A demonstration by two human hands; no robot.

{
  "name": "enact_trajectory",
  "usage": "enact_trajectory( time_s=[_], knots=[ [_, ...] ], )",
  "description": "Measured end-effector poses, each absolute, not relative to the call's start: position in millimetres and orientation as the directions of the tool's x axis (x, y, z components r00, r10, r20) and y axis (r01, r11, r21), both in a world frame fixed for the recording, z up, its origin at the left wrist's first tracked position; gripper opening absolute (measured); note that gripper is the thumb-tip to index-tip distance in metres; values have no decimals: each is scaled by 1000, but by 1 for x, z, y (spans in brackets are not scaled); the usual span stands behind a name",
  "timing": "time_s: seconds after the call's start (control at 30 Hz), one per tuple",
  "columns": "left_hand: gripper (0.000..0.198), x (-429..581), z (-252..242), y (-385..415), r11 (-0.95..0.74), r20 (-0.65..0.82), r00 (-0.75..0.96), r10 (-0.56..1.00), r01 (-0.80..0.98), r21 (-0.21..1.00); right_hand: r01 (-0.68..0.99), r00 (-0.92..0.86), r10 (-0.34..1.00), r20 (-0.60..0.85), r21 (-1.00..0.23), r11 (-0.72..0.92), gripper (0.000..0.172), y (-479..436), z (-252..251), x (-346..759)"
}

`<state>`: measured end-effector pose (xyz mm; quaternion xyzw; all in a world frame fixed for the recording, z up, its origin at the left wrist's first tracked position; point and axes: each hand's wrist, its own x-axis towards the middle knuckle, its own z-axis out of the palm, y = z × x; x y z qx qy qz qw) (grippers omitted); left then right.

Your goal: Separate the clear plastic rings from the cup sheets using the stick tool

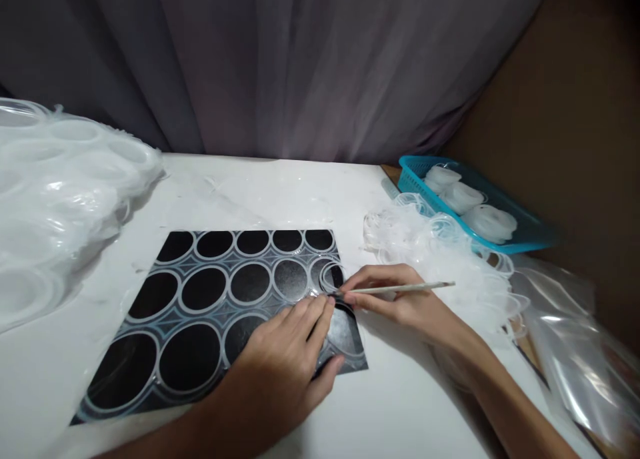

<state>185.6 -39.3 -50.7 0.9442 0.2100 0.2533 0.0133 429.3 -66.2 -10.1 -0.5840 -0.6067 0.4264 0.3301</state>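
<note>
On the table lies a flat sheet point(190, 357) with rows of black circles, each edged by a pale translucent ring. My left hand point(290, 349) rests on its right part, fingers stretched out and thumb apart, hiding some circles beneath. Close by, my right hand point(400, 291) pinches a slim pale stick-like tool point(435, 285) near its tip, at the sheet's right edge. The tip is hidden among the fingertips, so its exact kind does not show. A thin translucent ring point(323, 272) stands partly lifted beside these fingers; whether they grip it too, I cannot tell.
A loose heap of clear rings point(440, 265) lies right of the sheet. Behind it, a blue basket point(407, 169) holds several white ring stacks. Clear plastic bags point(575, 352) lie at right. A bulky translucent ringed pile point(75, 179) occupies the left; a grey curtain point(280, 65) hangs behind.
</note>
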Motion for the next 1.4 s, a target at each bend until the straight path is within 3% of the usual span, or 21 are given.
enact_trajectory(
  time_s=[0.63,0.73,0.87,1.0,1.17,1.4],
  knots=[
    [46,187,-59,-38,-913,465,786,408,355,201,521,-125,992,8,-851,72,18,-74,-10,426],
    [45,187,-57,-39,-915,469,785,404,351,200,607,-200,971,132,-762,229,18,-79,-10,422],
    [45,186,-54,-40,-907,495,761,420,371,199,736,-396,861,320,-450,506,30,-86,-20,416],
    [46,186,-54,-42,-900,511,742,435,380,214,792,-484,799,356,-210,573,44,-90,-33,414],
    [49,186,-55,-42,-903,483,763,429,365,226,847,-438,822,364,-139,513,45,-90,-43,413],
    [53,185,-53,-39,-901,384,820,425,345,262,864,-356,792,496,-149,482,45,-58,-36,423]
  ],
)
